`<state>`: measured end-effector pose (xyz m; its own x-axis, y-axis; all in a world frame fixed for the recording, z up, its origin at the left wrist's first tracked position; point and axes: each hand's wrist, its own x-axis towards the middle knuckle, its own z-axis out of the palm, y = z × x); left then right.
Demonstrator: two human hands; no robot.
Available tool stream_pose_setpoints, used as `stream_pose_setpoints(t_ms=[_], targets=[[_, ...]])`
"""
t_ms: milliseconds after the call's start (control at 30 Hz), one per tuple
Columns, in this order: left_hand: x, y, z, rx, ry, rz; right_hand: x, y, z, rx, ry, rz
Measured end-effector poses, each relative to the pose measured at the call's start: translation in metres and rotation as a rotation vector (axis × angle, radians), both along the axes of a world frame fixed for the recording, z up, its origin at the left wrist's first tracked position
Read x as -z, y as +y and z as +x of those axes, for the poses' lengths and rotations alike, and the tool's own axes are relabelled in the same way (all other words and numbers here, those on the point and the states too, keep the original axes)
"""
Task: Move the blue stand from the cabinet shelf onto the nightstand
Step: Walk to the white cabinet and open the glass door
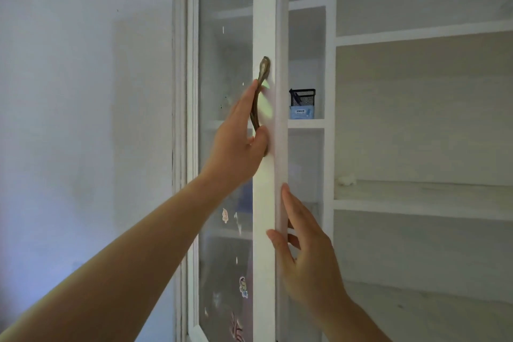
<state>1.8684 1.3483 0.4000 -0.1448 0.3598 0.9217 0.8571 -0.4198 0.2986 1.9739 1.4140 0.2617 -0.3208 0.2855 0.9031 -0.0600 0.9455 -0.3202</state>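
A small blue stand (pixel 301 113) sits on a narrow shelf (pixel 305 123) inside the white cabinet, with a black mesh pen holder (pixel 303 96) right behind or on top of it. The glass cabinet door (pixel 263 22) stands partly open in front of the shelf. My left hand (pixel 238 136) is wrapped around the door's brass handle (pixel 259 91). My right hand (pixel 302 253) grips the door's free edge lower down, thumb on the front face and fingers behind it. The nightstand is out of view.
Wide white open shelves (pixel 422 36) fill the right side, with a small white lump (pixel 346 180) on one of them. Several stickers (pixel 243 287) dot the lower glass pane. A bare wall (pixel 83 91) lies to the left.
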Motion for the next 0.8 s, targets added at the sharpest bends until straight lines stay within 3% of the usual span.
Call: stream_pose_setpoints(t_ms=[300,633,800], targets=[[0.001,-0.058,-0.046,0.148,0.009,0.008,-0.002,-0.075,-0.026,0.025,-0.021,-0.027],[-0.001,-0.106,-0.079,0.220,-0.024,-0.019,-0.004,-0.109,-0.052,-0.249,-0.054,-0.182],[0.000,-0.125,-0.081,0.349,-0.226,-0.024,-0.004,-0.116,-0.067,-0.318,-0.063,-0.172]])
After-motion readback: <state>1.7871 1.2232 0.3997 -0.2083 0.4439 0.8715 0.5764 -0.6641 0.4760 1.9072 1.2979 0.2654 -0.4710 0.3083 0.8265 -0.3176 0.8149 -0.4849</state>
